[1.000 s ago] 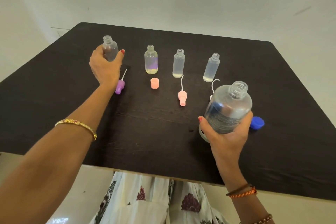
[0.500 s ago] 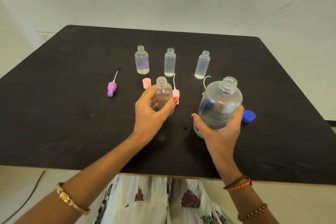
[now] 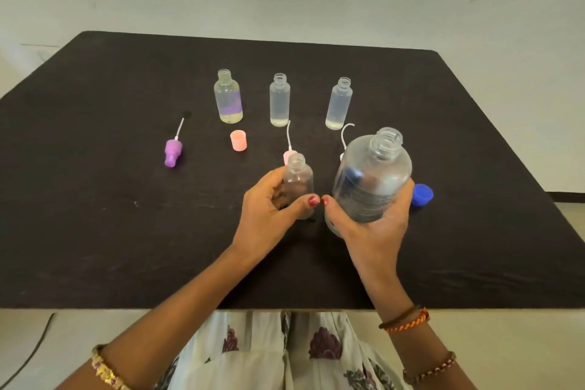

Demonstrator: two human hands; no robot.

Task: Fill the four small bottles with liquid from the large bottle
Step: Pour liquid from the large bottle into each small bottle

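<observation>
My left hand (image 3: 272,209) grips a small clear bottle (image 3: 297,182), uncapped and upright, near the middle of the black table (image 3: 95,215). Right beside it, my right hand (image 3: 373,225) holds the large clear bottle (image 3: 372,176), uncapped and tilted slightly away from me, part full of liquid. The two thumbs nearly touch. Three other small open bottles stand in a row behind: one with a purple label (image 3: 228,98), a middle one (image 3: 279,100) and a right one (image 3: 338,103), each with a little liquid at the bottom.
Loose tops lie on the table: a purple spray pump (image 3: 173,152), a peach cap (image 3: 238,140), a pink pump (image 3: 288,153) partly behind the held small bottle, a white tube (image 3: 345,133) behind the large bottle, and a blue cap (image 3: 422,195) by my right hand.
My left hand picked the small bottle from the far left of the row and carried it right and toward me, next to the large bottle. The large bottle stayed held.
</observation>
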